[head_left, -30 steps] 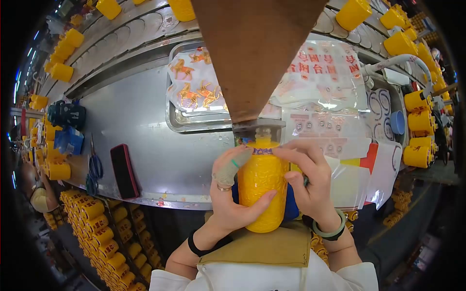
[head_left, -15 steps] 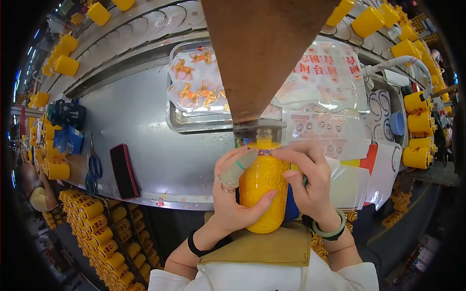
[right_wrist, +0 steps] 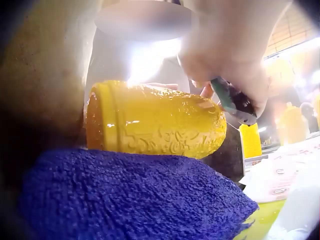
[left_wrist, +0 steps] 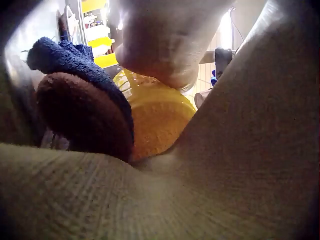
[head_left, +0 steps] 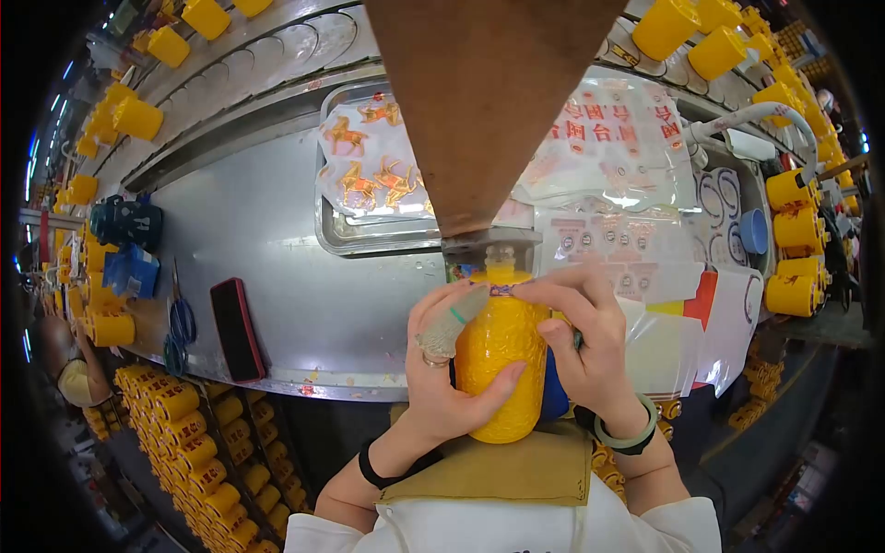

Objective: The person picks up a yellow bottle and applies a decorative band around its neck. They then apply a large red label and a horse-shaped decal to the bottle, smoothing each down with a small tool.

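A yellow embossed bottle (head_left: 502, 369) with a clear threaded neck lies between the hands, its neck pointing away from the body. The left hand (head_left: 441, 369) grips its left side, thumb across the front, one finger in a pale covering. Around the shoulder just under the neck runs a purple patterned band (head_left: 501, 290). Fingertips of the right hand (head_left: 590, 346) touch that band's right end, the other fingers bent. A dark green item shows at the right fingers in the right wrist view. Beside the bottle (right_wrist: 160, 122) is a blue cloth (right_wrist: 140, 195).
On the metal table (head_left: 277, 203) are a phone (head_left: 237, 330), scissors (head_left: 180, 318) and a tray (head_left: 336, 235) with golden horse decals. Printed sheets (head_left: 618, 184) cover the right side. A brown post (head_left: 489, 111) rises ahead. Yellow containers (head_left: 666, 29) stand on the conveyor behind.
The covered left finger has shifted up and right, over the band's left part. The right fingertips have stayed near the band. Containers on the conveyor have changed position.
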{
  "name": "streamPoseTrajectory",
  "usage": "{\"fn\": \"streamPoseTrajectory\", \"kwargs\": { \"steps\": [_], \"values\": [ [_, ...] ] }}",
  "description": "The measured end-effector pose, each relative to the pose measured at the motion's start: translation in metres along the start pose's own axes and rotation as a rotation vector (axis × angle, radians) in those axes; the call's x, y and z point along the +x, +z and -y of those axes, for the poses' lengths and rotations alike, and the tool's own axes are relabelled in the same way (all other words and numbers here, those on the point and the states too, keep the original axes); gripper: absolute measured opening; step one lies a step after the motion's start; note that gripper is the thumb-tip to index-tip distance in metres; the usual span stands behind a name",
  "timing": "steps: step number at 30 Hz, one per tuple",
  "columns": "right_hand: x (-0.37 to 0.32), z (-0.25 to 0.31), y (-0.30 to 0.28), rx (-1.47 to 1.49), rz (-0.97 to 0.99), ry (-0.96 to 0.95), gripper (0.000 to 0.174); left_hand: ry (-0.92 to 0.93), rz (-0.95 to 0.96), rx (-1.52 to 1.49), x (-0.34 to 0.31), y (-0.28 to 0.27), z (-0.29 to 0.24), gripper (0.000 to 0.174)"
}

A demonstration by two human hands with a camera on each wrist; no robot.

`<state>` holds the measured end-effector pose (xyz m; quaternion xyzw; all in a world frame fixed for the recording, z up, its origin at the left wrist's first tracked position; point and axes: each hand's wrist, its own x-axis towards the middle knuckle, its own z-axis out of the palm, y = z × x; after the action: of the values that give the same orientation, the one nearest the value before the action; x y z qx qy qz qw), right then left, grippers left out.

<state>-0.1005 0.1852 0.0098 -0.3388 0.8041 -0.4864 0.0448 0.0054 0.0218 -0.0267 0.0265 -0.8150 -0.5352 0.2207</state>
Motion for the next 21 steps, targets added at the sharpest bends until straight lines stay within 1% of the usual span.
{"fn": "streamPoseTrajectory", "kwargs": {
  "steps": [14,16,18,19,20,21],
  "values": [
    [-0.001,0.0,0.0,0.035,-0.003,0.015,0.024,0.04,0.003,0.01,0.0,0.0,0.0,0.071],
    [-0.002,0.0,-0.002,0.037,-0.004,0.009,0.024,-0.048,-0.071,-0.133,-0.004,0.004,0.002,0.068],
    [-0.004,0.001,-0.007,0.088,-0.016,0.11,0.028,-0.046,-0.082,-0.17,-0.001,0.002,0.008,0.065],
    [-0.006,0.0,-0.008,0.088,-0.021,0.111,0.028,-0.048,-0.093,-0.21,0.001,-0.001,0.012,0.065],
    [-0.009,-0.003,-0.009,0.115,-0.052,0.13,0.031,-0.046,-0.088,-0.211,0.002,-0.003,0.019,0.065],
    [-0.012,-0.006,-0.01,0.141,-0.083,0.151,0.033,-0.09,-0.022,-0.299,0.004,-0.006,0.028,0.065]
  ]
}}
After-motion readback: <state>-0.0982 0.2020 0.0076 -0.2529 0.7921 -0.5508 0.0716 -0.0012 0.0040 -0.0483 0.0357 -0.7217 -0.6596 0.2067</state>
